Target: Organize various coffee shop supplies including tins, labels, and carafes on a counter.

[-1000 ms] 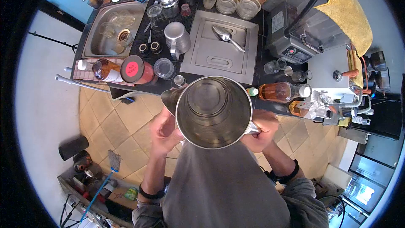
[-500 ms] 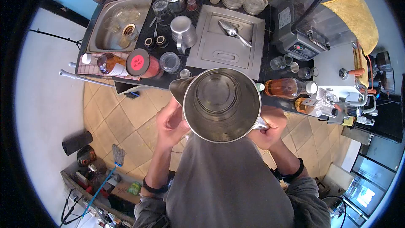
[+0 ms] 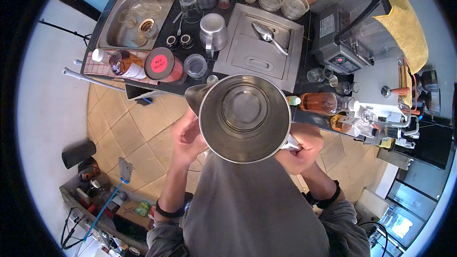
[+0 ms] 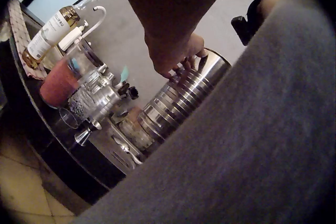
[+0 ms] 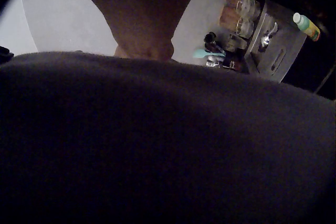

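Note:
A large steel pitcher (image 3: 245,119) is held in front of the body, its mouth facing the head camera and its ringed bottom showing inside. Its spout points left. The right hand (image 3: 301,148) grips the handle at the lower right. At the spout side, the left hand (image 3: 187,135) lies against the wall, fingers partly hidden behind it. In the left wrist view, the fingertips of the left hand (image 4: 176,55) rest on the pitcher's ribbed side (image 4: 181,98). Cloth hides most of the right hand (image 5: 144,50) in the right wrist view.
Beyond the pitcher is a black counter with a sink (image 3: 112,35), a red-lidded jar (image 3: 164,65), an upturned metal jug (image 3: 213,32) and a steel panel (image 3: 228,62) bearing a scoop (image 3: 263,32). Bottles (image 3: 321,103) stand at the right edge, near a grey machine (image 3: 328,50).
The head view has shifted, so the counter appears farther right and a little higher. The pitcher has risen slightly in the view; both hands keep their places on it.

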`<state>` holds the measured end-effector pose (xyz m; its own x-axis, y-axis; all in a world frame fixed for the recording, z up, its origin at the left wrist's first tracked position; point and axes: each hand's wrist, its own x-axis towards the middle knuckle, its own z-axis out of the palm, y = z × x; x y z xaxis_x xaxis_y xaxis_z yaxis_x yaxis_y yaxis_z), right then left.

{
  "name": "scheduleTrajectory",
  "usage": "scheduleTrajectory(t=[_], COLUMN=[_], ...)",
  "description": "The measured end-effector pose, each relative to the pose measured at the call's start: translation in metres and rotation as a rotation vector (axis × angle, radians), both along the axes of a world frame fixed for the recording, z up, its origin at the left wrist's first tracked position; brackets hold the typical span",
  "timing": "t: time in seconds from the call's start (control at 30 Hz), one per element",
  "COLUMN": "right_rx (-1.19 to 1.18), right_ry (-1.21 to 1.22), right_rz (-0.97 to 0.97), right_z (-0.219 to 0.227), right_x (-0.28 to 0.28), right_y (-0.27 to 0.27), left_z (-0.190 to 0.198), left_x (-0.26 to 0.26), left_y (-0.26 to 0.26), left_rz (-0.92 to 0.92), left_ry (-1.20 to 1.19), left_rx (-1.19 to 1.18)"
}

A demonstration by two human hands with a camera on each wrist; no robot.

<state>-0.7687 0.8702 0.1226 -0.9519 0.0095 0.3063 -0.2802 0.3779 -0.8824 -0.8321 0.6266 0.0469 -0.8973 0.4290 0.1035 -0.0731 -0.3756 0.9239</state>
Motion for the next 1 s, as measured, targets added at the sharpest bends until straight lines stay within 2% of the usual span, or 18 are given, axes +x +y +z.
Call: scheduleTrajectory(t=[0.3, 0.37, 0.67, 0.73, 0.8, 0.87, 1.0], right_rx=[-0.035, 0.026, 0.020, 0.019, 0.010, 0.012, -0.016], right_ry=[0.096, 0.092, 0.104, 0.095, 0.087, 0.118, 0.119], right_rz=[0.006, 0.077, 0.144, 0.150, 0.158, 0.143, 0.145], right_z=[0.000, -0.001, 0.010, 0.012, 0.014, 0.016, 0.013], right_x=[-0.010, -0.009, -0.016, -0.017, -0.018, -0.020, -0.017], right_y=[-0.017, -0.013, -0.017, -0.016, -0.018, -0.020, -0.018], left_z=[-0.008, -0.008, -0.024, -0.017, -0.009, 0.000, 0.004], left_x=[-0.002, -0.003, 0.000, -0.001, 0.000, -0.001, 0.002], left_y=[-0.017, -0.020, -0.035, -0.034, -0.031, -0.024, -0.024], left_rz=[0.001, 0.002, 0.001, 0.045, 0.083, 0.246, 0.246], left_ry=[0.029, 0.027, 0.053, 0.098, 0.044, 0.058, -0.019], left_rx=[0.048, 0.060, 0.038, -0.013, -0.030, -0.102, -0.057])
